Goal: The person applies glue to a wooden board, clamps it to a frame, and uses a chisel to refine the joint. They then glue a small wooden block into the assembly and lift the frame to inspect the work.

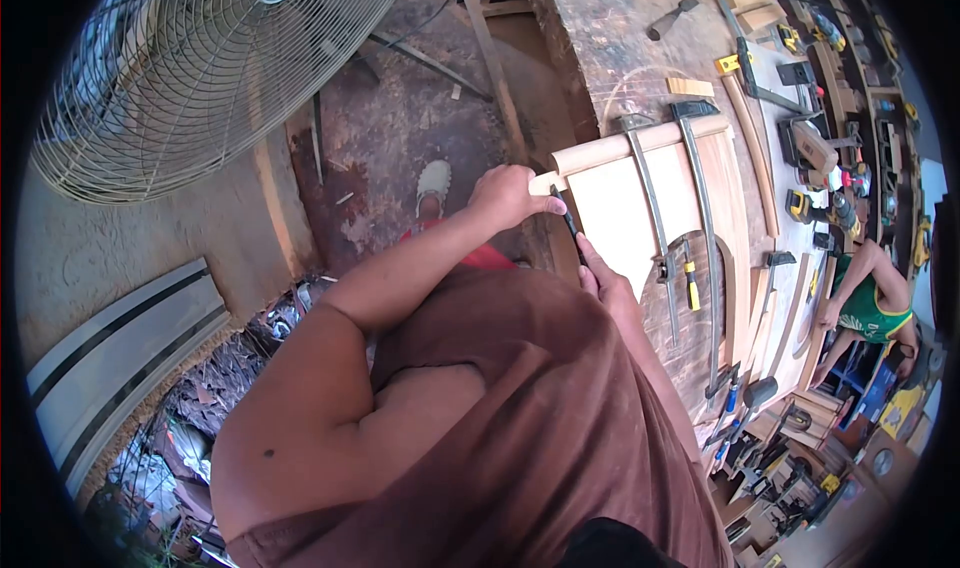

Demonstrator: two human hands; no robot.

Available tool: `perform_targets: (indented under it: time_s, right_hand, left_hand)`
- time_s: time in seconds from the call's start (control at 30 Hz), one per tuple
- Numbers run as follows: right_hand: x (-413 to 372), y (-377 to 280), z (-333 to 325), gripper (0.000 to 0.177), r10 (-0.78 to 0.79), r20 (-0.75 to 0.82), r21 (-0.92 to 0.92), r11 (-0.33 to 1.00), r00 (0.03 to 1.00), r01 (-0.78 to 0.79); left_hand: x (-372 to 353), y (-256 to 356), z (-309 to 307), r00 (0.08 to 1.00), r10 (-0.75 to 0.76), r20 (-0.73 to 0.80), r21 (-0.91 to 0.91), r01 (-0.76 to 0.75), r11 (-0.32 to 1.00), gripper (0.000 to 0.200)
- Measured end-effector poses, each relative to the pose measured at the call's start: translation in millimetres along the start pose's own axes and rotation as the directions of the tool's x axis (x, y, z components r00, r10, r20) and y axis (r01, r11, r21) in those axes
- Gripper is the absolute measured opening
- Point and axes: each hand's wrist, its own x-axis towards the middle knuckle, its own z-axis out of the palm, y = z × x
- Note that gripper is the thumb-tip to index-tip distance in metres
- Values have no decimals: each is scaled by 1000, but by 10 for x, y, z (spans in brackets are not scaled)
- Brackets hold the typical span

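Note:
My left hand point(503, 200) is closed at the near corner of the work, its fingers around a small pale wood block point(543, 183). The block sits against the end of a rounded wooden rail point(640, 142). My right hand point(608, 280) is closed on a slim dark hand tool point(568, 220), whose tip points at the block beside my left thumb. What kind of tool it is, I cannot make out. A pale wooden panel point(622, 203) lies by the rail on the workbench, with metal bar clamps point(708, 243) across it.
A large fan point(225, 63) stands at upper left. On the bench point(635, 38) lie a brush-like tool point(672, 18), a yellow-handled clamp point(691, 286) and a curved wood strip point(752, 153). Power tools line the far side, where another person in a green jersey point(868, 298) is.

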Motion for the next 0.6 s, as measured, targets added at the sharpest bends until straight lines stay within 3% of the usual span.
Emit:
perform_targets:
  time_s: [0.07, 0.13, 0.37, 0.43, 0.6]
  right_hand:
    - [-2, 11, 3, 49, -9, -15, -15, 1000, 1000, 9]
    - [20, 82, 10, 49, -90, -20, -145, 986, 996, 86]
    - [17, 17, 24, 48, -136, -79, -168, 978, 988, 122]
    - [75, 64, 59, 47, -218, -96, -153, 967, 971, 202]
    - [63, 2, 25, 47, -147, -56, -134, 981, 988, 139]
  left_hand:
    - [-19, 13, -20, 1000, -9, 2, -23, 9, 1000, 74]
    - [-28, 20, -34, 1000, -25, 2, 23, 25, 999, 75]
    - [-100, 82, -112, 997, -73, 13, -2, 73, 997, 77]
    - [-96, 77, -121, 998, -55, 13, -4, 55, 998, 77]
    - [-75, 40, -84, 999, -35, -7, 4, 35, 999, 77]
